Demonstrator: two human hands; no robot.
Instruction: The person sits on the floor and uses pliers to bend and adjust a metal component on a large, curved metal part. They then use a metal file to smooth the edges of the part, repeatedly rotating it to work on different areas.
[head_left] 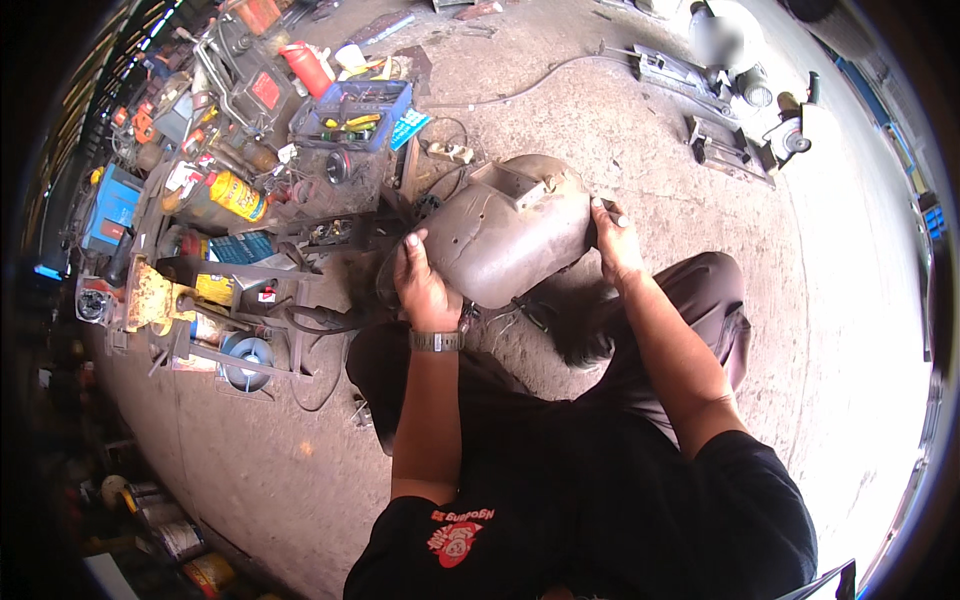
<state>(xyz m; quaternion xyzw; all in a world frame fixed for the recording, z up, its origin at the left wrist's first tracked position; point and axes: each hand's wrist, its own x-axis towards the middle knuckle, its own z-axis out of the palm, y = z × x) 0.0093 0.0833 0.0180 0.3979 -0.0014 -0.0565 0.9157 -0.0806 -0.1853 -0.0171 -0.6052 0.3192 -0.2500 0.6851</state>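
- Black shirt (600, 500) with a small red picture on it sits closest to the camera, on the person crouching over the concrete floor (620, 130).
- Both bare arms reach forward from it.
- The left hand (425, 285) grips the near left edge of a grey welding mask (500, 235), thumb on top, with a wristwatch (437, 341) on that wrist.
- The right hand (615, 240) grips the right edge of the mask.
- The mask is held up off the floor, in front of the person's knees, its rounded back facing up.
- To the left lie many tools: a blue toolbox (355, 112), a yellow spray can (237, 194) and a red bottle (308, 68).
- Far off to the right, an angle grinder (790, 135) rests on the floor.
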